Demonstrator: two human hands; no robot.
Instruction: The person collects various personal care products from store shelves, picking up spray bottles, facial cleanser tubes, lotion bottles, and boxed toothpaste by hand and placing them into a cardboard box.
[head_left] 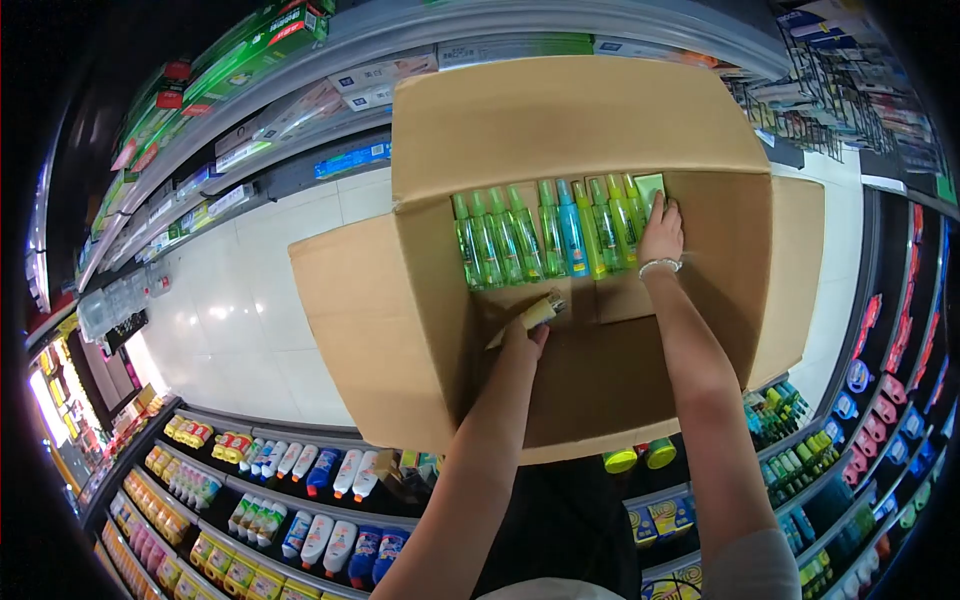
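Observation:
Inside a large open cardboard box (580,110), a row of slim spray bottles (502,235) lies side by side, mostly green, with one blue bottle (572,235) among them. My right hand (662,238), with a bracelet at the wrist, closes on a pale green tube (650,186) at the right end of the row. The tube's lower part is hidden by the fingers. Lower in the box, my left hand (528,338) grips a small pale-yellow item (541,312) with a see-through end. Its exact kind does not show.
Box flaps (365,330) spread over the pale tiled floor (260,330). A shelf of packaged boxes (290,110) runs along the back. Shelves with white bottles (315,540) stand at the lower left, and more stocked shelves (880,410) at the right. Hanging wire hooks (810,100) jut out at the upper right.

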